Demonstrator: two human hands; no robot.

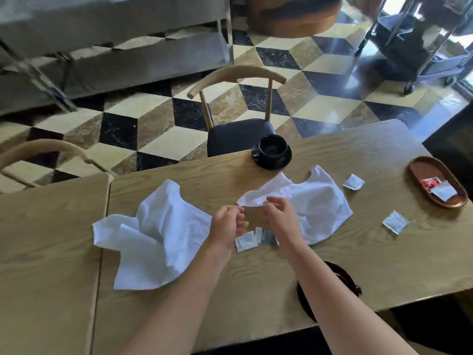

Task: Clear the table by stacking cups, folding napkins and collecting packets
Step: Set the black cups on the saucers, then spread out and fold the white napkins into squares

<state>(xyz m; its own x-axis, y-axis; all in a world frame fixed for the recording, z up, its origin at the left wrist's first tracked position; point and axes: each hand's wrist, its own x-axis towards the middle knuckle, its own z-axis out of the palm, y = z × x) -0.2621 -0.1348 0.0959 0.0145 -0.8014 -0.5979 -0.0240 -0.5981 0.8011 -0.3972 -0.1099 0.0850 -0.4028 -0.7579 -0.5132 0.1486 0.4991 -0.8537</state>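
Nearest the person, a dark round object sits at the near edge of the wooden table, half hidden by the right forearm. Both hands hover over the table's middle, close together. The left hand has its fingers loosely curled, and whether it grips anything cannot be told. The right hand is half open, fingers bent, thumb and forefinger near the edge of the right napkin; actual contact cannot be made out. Below and between the hands lie a few small packets, white and dark, overlapping. The left napkin lies crumpled and unfolded, beside the seam with a second table. The right napkin is also rumpled and spread. Two white packets lie apart to the right, one nearer, one farther. A brown oval tray near the right edge holds red and white packets. At the far edge stands a black cup on its saucer, with a chair behind it.
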